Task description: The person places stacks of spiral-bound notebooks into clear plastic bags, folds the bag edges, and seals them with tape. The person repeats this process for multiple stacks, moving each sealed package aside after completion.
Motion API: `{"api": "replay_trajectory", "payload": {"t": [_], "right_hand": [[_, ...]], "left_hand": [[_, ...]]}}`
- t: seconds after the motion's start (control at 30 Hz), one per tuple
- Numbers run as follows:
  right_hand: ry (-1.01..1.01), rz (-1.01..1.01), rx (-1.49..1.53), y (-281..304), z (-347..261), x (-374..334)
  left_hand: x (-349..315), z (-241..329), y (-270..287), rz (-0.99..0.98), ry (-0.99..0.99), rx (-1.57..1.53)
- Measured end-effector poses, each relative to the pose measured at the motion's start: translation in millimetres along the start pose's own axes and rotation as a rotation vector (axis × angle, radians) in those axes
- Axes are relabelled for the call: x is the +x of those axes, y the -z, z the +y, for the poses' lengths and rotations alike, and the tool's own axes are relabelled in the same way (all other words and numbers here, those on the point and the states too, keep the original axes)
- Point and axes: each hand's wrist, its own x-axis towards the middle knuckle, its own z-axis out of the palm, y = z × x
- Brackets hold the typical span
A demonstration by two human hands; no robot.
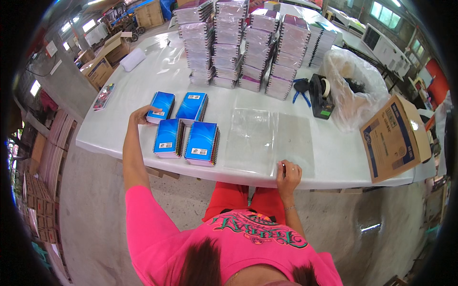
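Four small stacks of blue-covered spiral notebooks stand at the left of the white table. My left hand (142, 115) grips the far-left notebook stack (163, 103), its thumb on the top cover and its other fingers mostly hidden. Close beside it are the far-right stack (192, 105), the near-left stack (167, 137) and the near-right stack (202, 142). Clear plastic sleeves (251, 138) lie flat to the right of the notebooks. My right hand (289, 175) rests at the table's front edge by the sleeves' lower corner, its fingers curled; what they hold, if anything, is hidden.
Tall piles of plastic-wrapped spiral notebooks (228, 45) line the back. Blue-handled pliers (301, 89), a tape dispenser (320, 97), a clear plastic bag (353, 90) with dark contents and a cardboard box (392, 138) stand at the right. A white roll (132, 60) lies far left.
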Motion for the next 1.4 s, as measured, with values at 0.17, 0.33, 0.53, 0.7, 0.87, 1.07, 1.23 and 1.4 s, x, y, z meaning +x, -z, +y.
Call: {"api": "replay_trajectory", "payload": {"t": [0.17,0.33,0.53,0.7,0.87,1.07,1.23,1.4], "right_hand": [[-0.022,-0.016,0.016,0.8,1.8,-1.9],[-0.047,-0.051,0.052,2.0,-3.9,1.4],[-0.556,-0.259,0.406,12.2,-7.0,25.0],[-0.494,-0.385,0.830,4.0,-37.4,71.6],[-0.330,-0.530,1.049,8.1,-58.6,104.0],[-0.519,-0.693,1.080,8.6,-16.9,78.6],[-0.528,-0.648,1.033,-4.4,-0.2,57.4],[-0.720,-0.551,1.181,0.3,-19.7,66.3]], "left_hand": [[0.9,-10.2,-3.8,0.000,-0.067,-0.150],[-4.5,-32.3,19.1,0.216,-0.186,-0.389],[-74.8,-1.4,-10.4,0.227,-0.503,-0.375],[-160.0,9.1,-136.3,0.070,-0.821,-0.440],[-174.4,-19.1,-273.8,-0.222,-0.806,-0.475],[-150.5,-37.0,-370.5,-0.353,-0.945,-0.231],[-132.9,-50.8,-384.8,-0.468,-0.953,-0.333],[-131.1,-54.1,-380.2,-0.491,-0.944,-0.286]]}}
